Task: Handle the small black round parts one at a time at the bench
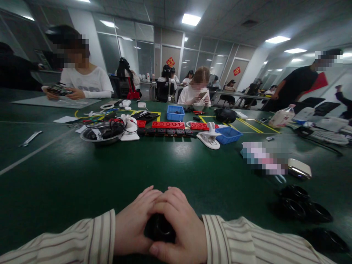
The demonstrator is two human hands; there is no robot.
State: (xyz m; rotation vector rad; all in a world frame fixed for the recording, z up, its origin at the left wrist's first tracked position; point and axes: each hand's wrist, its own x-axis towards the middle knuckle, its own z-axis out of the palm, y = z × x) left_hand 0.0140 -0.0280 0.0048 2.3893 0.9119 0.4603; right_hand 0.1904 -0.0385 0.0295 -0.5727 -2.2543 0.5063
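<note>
My left hand [134, 222] and my right hand [183, 223] are clasped together at the near edge of the green table [82, 176]. Both curl around a small black round object [161, 229] that shows only through the gap between my thumbs. Striped sleeves cover both my forearms. Several black ring-shaped parts [298, 207] lie on the table to the right of my right hand.
Mid-table lie a metal bowl of cables [101, 134], red power strips [167, 125], two blue bins [228, 134], a white clamp [209, 139] and a small white device [299, 168]. Other people sit or stand along the far side and the right.
</note>
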